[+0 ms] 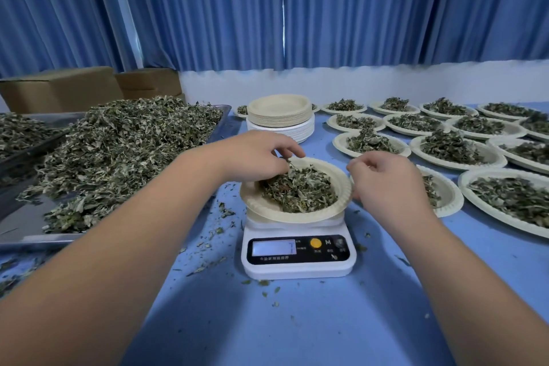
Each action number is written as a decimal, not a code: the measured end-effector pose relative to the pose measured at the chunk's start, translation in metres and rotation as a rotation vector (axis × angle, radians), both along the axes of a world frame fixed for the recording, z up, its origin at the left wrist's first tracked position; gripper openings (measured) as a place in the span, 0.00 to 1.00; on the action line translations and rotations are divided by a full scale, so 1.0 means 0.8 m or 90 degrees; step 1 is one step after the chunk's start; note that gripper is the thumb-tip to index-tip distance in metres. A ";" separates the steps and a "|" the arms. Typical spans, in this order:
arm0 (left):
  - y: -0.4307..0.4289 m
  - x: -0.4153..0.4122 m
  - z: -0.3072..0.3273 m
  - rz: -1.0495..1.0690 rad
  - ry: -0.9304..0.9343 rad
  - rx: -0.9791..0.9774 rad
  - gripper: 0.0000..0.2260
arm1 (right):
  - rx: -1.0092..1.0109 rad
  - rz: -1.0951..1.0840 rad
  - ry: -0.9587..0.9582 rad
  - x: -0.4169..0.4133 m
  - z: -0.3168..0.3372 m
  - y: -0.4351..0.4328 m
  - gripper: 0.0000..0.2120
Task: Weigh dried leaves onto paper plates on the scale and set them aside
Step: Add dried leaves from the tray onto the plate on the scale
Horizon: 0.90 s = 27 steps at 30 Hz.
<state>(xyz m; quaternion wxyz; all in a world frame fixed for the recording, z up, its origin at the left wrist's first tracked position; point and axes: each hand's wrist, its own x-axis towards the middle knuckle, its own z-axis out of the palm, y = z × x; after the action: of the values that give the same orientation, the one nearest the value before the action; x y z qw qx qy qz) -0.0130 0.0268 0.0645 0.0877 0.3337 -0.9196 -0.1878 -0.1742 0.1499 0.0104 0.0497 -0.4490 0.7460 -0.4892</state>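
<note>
Blue-covered table (297,321) under me, loose crumbs scattered on it. Nearest: white digital kitchen scale (298,264), display lit but readout too blurred to read. On its platform sits 1 round cream paper plate (297,217), no long axis, carrying a mound of dried green-grey leaves (300,190).

Plate is dead ahead, btwn both hands. Left hand (252,154) is over the plate's far-left side, fingers curled down, pinching a tuft of the leaves. Right hand (389,184) is at the plate's right rim, fingers curled; can't tell whether it grips the rim or just hovers beside it.

My read: trimming the portion to weight. Steel tray (29,238) w/ the big leaf heap (118,142) lies left, so left hand is nearer for returns. Filled paper plates (454,148) lie right and further back, so right hand is nearer for setting aside. Beyond: stack of empty plates (279,119), then blue curtains (356,9).
</note>
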 end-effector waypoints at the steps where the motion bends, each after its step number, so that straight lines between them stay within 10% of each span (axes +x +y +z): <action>1: -0.001 0.001 0.000 0.004 0.025 -0.006 0.14 | 0.001 0.001 0.001 0.000 0.000 0.000 0.11; 8: 0.002 0.020 -0.029 0.224 0.432 -0.073 0.08 | 0.053 0.014 -0.009 -0.002 -0.003 -0.003 0.08; 22: 0.004 0.034 -0.070 0.398 0.301 -0.010 0.25 | 0.106 0.003 -0.114 -0.004 -0.014 -0.006 0.13; 27: 0.005 0.029 -0.068 0.377 0.422 0.084 0.21 | 0.025 0.000 -0.233 -0.004 -0.010 -0.003 0.07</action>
<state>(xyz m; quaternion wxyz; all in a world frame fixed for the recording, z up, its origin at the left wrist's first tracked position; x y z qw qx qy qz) 0.0099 0.0305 0.0099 0.4060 0.5090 -0.6931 -0.3093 -0.1772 0.1478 0.0027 0.1931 -0.3512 0.7339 -0.5484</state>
